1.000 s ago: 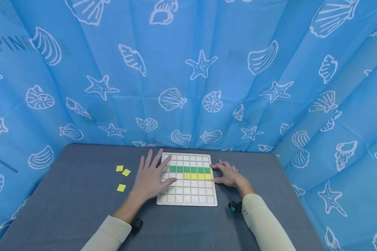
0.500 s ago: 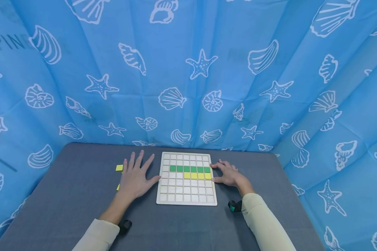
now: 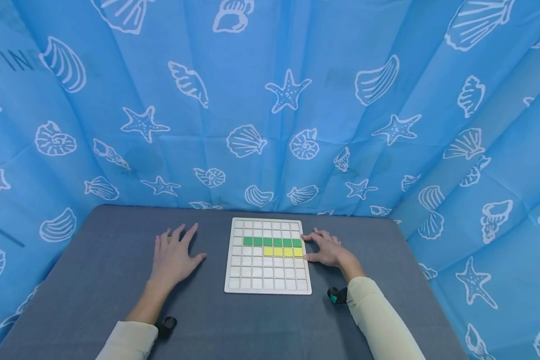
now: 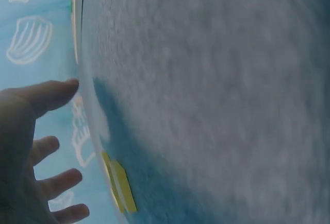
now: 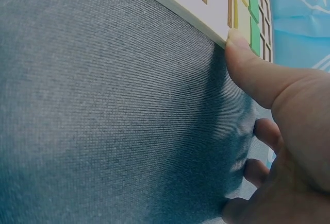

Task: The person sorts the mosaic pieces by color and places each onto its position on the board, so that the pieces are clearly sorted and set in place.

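Observation:
A white square grid board (image 3: 251, 283) lies flat on the table, with a row of green tiles (image 3: 267, 242) and a shorter row of yellow tiles (image 3: 278, 252) in its cells. My left hand (image 3: 172, 261) is spread over the table to the board's left, fingers apart and holding nothing. Beneath it are loose yellow tiles (image 4: 124, 188), mostly hidden in the head view, where a bit of one yellow tile (image 3: 169, 240) shows between the fingers. My right hand (image 3: 327, 251) rests at the board's right edge; in the right wrist view its thumb (image 5: 247, 62) touches the rim.
A grey cloth covers the table (image 3: 261, 330). Blue curtain (image 3: 270, 175) with white shell prints stands behind it and along the sides. A dark band with a small device sits at the left wrist (image 3: 165, 326) and the right wrist (image 3: 337, 295).
My left hand has moved left, off the board and over the loose yellow tiles, now covering them. My right hand and the board have stayed in place.

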The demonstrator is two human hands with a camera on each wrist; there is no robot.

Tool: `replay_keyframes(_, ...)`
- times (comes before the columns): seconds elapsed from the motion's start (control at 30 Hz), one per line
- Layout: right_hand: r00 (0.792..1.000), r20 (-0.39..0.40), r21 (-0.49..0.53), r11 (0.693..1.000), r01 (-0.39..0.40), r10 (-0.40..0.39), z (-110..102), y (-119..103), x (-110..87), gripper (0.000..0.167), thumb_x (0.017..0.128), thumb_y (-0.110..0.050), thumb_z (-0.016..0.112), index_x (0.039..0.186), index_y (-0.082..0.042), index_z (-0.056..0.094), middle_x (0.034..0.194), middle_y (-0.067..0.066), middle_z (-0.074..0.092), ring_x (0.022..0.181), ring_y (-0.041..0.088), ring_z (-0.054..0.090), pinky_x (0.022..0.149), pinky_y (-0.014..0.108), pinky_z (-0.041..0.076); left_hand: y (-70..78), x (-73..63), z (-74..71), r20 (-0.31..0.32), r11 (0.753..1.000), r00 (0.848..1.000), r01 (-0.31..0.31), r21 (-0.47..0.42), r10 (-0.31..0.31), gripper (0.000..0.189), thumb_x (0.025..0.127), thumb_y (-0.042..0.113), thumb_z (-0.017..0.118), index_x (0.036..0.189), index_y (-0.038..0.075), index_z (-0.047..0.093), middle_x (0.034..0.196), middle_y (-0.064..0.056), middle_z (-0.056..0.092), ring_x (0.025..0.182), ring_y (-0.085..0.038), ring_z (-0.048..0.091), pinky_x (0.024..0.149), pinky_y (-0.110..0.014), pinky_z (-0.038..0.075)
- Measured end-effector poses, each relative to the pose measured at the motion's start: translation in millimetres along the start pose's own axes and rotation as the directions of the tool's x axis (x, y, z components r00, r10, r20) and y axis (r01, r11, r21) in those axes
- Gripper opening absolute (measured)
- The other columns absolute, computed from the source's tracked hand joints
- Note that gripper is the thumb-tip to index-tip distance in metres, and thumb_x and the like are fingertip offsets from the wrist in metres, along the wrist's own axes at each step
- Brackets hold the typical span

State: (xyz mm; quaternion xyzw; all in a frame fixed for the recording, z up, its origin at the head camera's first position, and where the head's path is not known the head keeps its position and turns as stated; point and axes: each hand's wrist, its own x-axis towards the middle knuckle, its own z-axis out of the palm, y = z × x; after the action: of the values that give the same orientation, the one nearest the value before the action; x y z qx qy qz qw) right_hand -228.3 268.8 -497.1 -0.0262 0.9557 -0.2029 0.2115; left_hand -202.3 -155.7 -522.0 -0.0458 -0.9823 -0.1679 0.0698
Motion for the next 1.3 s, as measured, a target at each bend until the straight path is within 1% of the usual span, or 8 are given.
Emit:
replay_keyframes(0.13,1.0,0.001,0.005,1.0,0.009,-0.009,-1,0,-0.5,0.064,0.095,-0.035,0.072,0.153,-0.025,0.047,0.17,0.019,0.016,0.15,0.056,0.017,0.12,0.074,0.01,-7.2,0.5,-5.3,0.012,0.999,1.0,0.026,-0.023,-0.026,0.08,0.086,0.04,0.08,0.153,0.014,0.047,0.151,-0.026,0.047,0.133,-0.054,0.038,0.106,-0.07,0.033)
replay_keyframes(0.23,1.0,-0.002,0.005,1.0,0.018,-0.018,-1,-1,-0.2,0.064,0.095,-0.035,0.073,0.153,-0.024,0.048,0.17,0.02,0.017,0.15,0.057,0.016,0.119,0.075,0.01,-12.3,0.3,-8.9,0.043,0.997,0.997,0.058,-0.048,-0.056,0.073,0.087,0.038,0.08,0.149,0.012,0.052,0.147,-0.025,0.049,0.129,-0.051,0.038,0.1,-0.067,0.037)
replay_keyframes(0.33,1.0,-0.002,0.011,1.0,0.016,-0.016,-1,-1,0.0,0.064,0.095,-0.035,0.072,0.153,-0.024,0.048,0.17,0.019,0.016,0.151,0.057,0.016,0.12,0.074,0.009,-17.0,-0.4,-11.4,0.07,0.995,0.995,0.08,-0.057,-0.076,0.065,0.088,0.034,0.079,0.144,0.009,0.057,0.143,-0.025,0.051,0.129,-0.05,0.037,0.098,-0.066,0.038)
replay_keyframes(0.5,1.0,-0.004,0.01,1.0,0.01,-0.01,0,0,-0.4,0.064,0.095,-0.035,0.072,0.153,-0.024,0.047,0.17,0.019,0.016,0.15,0.057,0.017,0.119,0.075,0.009,-20.9,-1.2,-12.4,0.081,0.996,0.993,0.084,-0.043,-0.081,0.054,0.091,0.031,0.077,0.137,0.007,0.063,0.136,-0.026,0.054,0.125,-0.05,0.039,0.093,-0.064,0.039)
replay_keyframes(0.77,1.0,-0.006,-0.005,1.0,-0.007,0.007,1,-1,-0.1,0.063,0.095,-0.035,0.072,0.153,-0.026,0.048,0.17,0.018,0.019,0.15,0.055,0.019,0.12,0.073,0.013,-24.9,-0.6,-12.7,0.094,0.993,0.989,0.116,-0.022,-0.114,0.048,0.097,0.03,0.07,0.136,0.003,0.063,0.132,-0.026,0.054,0.121,-0.049,0.039,0.089,-0.061,0.04)
replay_keyframes(0.9,1.0,-0.012,-0.012,1.0,-0.007,0.007,1,-1,-0.2,0.063,0.095,-0.035,0.072,0.152,-0.026,0.048,0.17,0.018,0.019,0.15,0.055,0.019,0.12,0.073,0.014,-25.4,1.0,-14.6,0.099,0.993,0.988,0.118,-0.013,-0.116,0.044,0.099,0.028,0.068,0.134,0.002,0.065,0.128,-0.026,0.055,0.118,-0.048,0.04,0.084,-0.058,0.041)
replay_keyframes(1.13,1.0,-0.007,-0.004,1.0,-0.004,0.004,0,-2,-0.7,0.062,0.095,-0.035,0.073,0.152,-0.026,0.049,0.17,0.018,0.018,0.15,0.054,0.019,0.119,0.074,0.012,-26.0,3.8,-12.7,0.105,0.988,0.983,0.152,-0.021,-0.149,0.033,0.098,0.022,0.069,0.124,0.003,0.072,0.125,-0.022,0.057,0.117,-0.044,0.04,0.086,-0.056,0.041)
replay_keyframes(1.3,1.0,-0.005,0.0,1.0,-0.005,0.005,0,-2,-0.7,0.063,0.095,-0.035,0.073,0.152,-0.025,0.048,0.17,0.019,0.017,0.15,0.054,0.019,0.12,0.074,0.011,-25.2,5.4,-11.9,0.094,0.988,0.986,0.145,-0.06,-0.139,0.026,0.096,0.017,0.071,0.118,0.004,0.074,0.122,-0.02,0.059,0.114,-0.042,0.041,0.086,-0.055,0.04)
